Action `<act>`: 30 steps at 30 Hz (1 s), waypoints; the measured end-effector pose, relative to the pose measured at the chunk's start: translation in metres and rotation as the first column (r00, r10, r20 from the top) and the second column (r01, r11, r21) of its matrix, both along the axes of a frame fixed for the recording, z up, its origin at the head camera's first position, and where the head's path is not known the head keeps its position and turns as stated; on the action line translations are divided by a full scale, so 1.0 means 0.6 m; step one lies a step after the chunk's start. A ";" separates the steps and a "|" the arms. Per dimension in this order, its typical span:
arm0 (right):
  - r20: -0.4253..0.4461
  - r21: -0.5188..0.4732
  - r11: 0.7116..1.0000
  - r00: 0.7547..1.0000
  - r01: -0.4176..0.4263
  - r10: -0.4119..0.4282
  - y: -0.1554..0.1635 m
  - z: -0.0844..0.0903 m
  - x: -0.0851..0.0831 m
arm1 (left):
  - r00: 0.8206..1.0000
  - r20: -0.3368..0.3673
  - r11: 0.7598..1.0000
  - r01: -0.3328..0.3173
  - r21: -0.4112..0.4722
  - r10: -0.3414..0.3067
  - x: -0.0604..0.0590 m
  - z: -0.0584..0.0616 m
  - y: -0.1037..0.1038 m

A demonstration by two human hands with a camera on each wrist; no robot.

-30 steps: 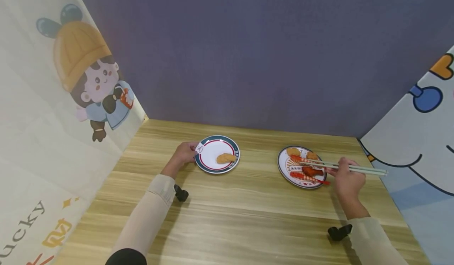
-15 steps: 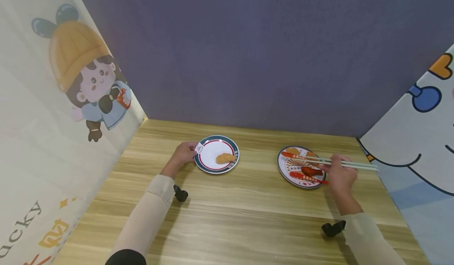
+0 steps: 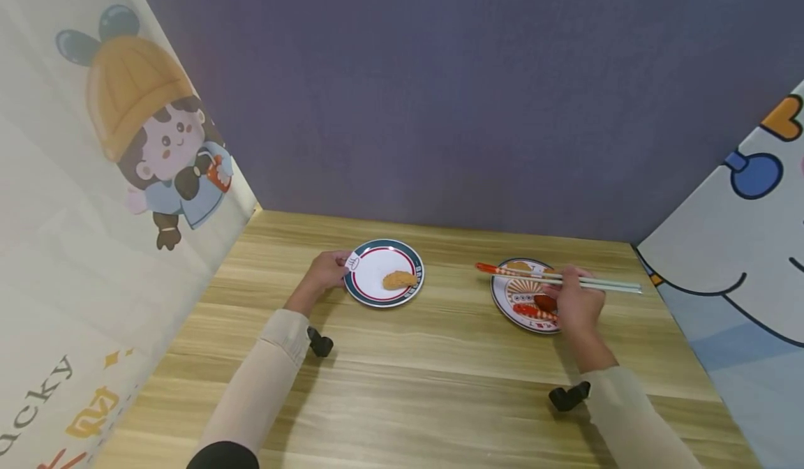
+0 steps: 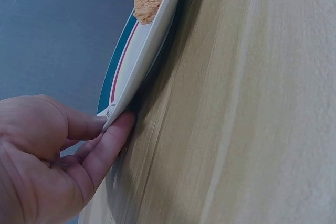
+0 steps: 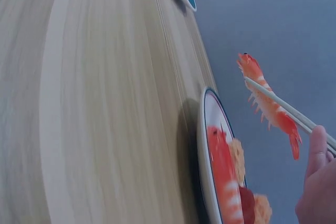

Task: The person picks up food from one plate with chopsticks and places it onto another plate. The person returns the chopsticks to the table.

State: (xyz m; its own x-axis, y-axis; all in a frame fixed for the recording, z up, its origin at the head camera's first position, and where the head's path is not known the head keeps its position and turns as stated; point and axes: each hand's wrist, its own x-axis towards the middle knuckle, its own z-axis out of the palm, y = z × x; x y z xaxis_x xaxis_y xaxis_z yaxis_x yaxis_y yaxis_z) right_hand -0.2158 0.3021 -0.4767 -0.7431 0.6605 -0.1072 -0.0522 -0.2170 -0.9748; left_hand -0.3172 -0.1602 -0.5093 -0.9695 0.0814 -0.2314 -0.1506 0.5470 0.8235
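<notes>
My left hand [image 3: 329,270] pinches the rim of a white plate [image 3: 372,277] with a green band, thumb above and fingers beneath. On it lies one golden fried piece [image 3: 399,280]. With my right hand [image 3: 579,300] I grip pale green chopsticks [image 3: 612,285]. They hold a red-orange shrimp [image 5: 260,90] in the air, over the far left part of the right plate [image 3: 500,294]. A second shrimp [image 3: 530,311], a glossy red-brown piece [image 3: 545,303] and breaded pieces [image 5: 238,161] lie on that plate. My right hand covers part of its right side.
Both plates stand on a wood-grain table [image 3: 402,371], with a stretch of tabletop between them. A dark blue-grey wall [image 3: 440,106] rises behind the table. Printed cartoon panels flank it, one on the left [image 3: 151,141] and one on the right [image 3: 710,259].
My right hand has moved left with the chopsticks, and the shrimp between them has risen off the right plate and shifted left. My left hand and its plate stay almost still.
</notes>
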 end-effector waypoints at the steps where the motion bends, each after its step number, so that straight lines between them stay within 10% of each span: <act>1: -0.006 -0.007 1.000 1.000 -0.004 0.004 -0.005 0.000 -0.002 | 1.000 0.002 1.000 0.000 0.007 0.000 0.001 0.001 0.000; 8: 0.166 0.059 0.994 0.983 -0.093 0.082 -0.038 -0.001 -0.013 | 1.000 -0.007 1.000 0.009 0.009 -0.009 0.004 0.005 -0.001; 22: -0.040 0.081 0.983 0.984 -0.167 0.171 -0.141 -0.017 -0.044 | 1.000 0.004 1.000 -0.012 -0.003 0.012 0.003 0.007 0.002; 30: 0.022 0.076 0.976 0.978 -0.206 0.205 -0.192 -0.022 -0.059 | 1.000 0.008 1.000 0.004 -0.020 -0.004 0.006 0.007 0.001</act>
